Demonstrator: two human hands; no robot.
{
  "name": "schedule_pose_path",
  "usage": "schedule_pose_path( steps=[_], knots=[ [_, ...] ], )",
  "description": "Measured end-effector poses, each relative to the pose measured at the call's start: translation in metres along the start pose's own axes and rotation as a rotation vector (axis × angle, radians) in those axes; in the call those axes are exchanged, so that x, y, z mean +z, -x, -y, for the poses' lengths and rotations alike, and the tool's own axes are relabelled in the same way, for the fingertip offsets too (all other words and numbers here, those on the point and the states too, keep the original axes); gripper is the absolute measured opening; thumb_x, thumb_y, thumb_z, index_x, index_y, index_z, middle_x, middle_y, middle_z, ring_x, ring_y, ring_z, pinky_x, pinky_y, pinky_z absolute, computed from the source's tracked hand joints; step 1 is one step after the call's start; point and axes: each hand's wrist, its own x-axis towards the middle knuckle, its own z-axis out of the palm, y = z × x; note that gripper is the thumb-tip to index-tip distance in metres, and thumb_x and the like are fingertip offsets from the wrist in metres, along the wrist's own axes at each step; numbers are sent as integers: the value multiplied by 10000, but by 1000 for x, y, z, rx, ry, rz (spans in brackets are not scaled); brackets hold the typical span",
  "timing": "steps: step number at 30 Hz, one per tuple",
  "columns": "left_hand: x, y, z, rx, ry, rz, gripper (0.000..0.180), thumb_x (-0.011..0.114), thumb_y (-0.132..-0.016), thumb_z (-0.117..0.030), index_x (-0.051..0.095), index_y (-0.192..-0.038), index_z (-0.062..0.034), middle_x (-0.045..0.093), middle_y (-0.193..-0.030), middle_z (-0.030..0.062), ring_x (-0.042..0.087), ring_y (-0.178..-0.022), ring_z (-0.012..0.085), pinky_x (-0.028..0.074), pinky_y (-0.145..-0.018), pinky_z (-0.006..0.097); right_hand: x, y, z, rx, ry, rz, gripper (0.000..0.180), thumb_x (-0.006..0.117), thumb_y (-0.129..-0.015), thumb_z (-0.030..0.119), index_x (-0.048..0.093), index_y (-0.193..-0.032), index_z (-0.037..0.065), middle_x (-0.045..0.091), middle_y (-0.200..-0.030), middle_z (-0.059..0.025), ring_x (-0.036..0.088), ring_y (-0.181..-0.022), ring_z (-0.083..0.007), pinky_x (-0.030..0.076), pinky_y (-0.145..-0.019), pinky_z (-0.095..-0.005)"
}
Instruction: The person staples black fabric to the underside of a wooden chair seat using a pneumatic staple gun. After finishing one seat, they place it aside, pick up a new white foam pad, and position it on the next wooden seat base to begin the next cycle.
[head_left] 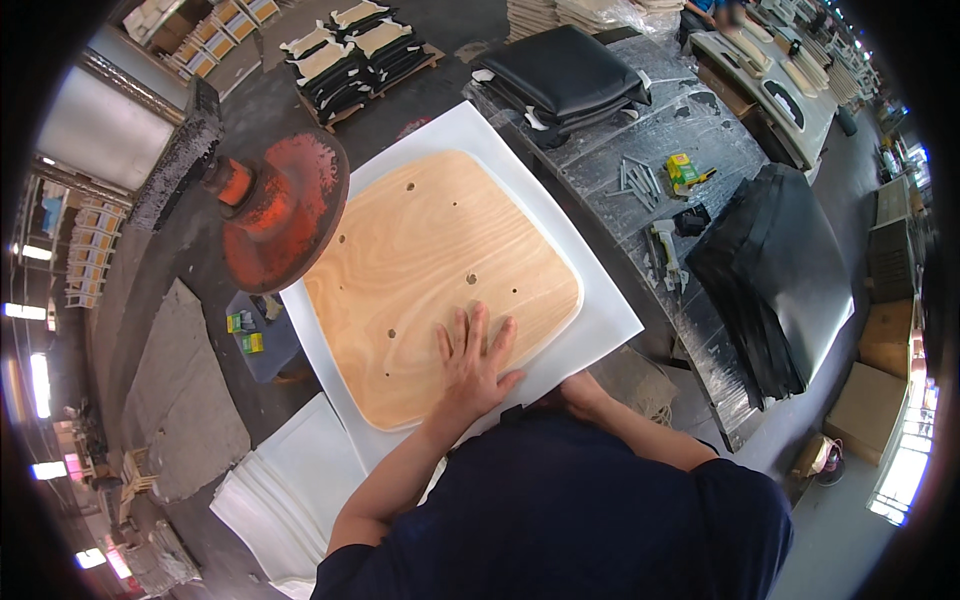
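Observation:
A light wooden seat board (430, 230) with rounded corners and several small holes lies on a larger square white sheet (608, 322). The sheet shows all around the board except where the red disc covers it. My left hand (474, 365) rests flat on the board's near part, fingers spread, holding nothing. My right hand (582, 393) is close to my body at the sheet's near right edge. Its fingers are hidden under the sheet, so I cannot see whether they grip it.
A worn red metal disc (290, 215) on a machine arm overhangs the board's left side. White sheets (290, 490) are stacked at lower left. The right-hand table (600, 180) bears a black cushion (560, 72), a staple gun (668, 250), staples (637, 184) and black sheets (780, 270).

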Motion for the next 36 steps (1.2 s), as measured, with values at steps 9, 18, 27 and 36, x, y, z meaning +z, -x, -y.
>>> schedule_pose_path(
  steps=[9,18,27,36],
  knots=[
    [2,1,15,30,-42,-18,801,723,-995,-544,510,-1692,-214,273,-1797,289,277,-1610,588,154,-1242,827,19,8,1,-102,108,-37,332,601,-1126,301,668,-1325,44,776,-1040,-140,760,-780,-235,638,-659,-376],
    [-15,0,22,-16,175,-62,664,702,-1038,-424,548,-1636,-182,439,-1714,260,404,-1576,497,267,-1247,733,-54,25,56,16,693,328,266,793,-1021,219,782,-1151,-13,816,-1006,-97,783,-820,-182,648,-705,-340],
    [-93,68,218,-1079,-88,-593,870,736,-1009,-572,461,-1667,-74,540,-1607,304,512,-1518,452,410,-1211,615,-12,-65,230,-933,1116,-302,514,742,-1064,322,656,-1513,88,737,-1364,-186,711,-1233,-309,574,-1013,-446],
    [-70,45,241,-1238,314,-345,1153,631,-986,-765,136,-1800,-115,537,-1572,347,615,-1385,526,484,-1187,553,93,-154,219,-810,1472,-531,651,504,-1067,740,465,-1677,513,394,-1696,-310,525,-1415,-601,406,-1147,-744]
  ],
)
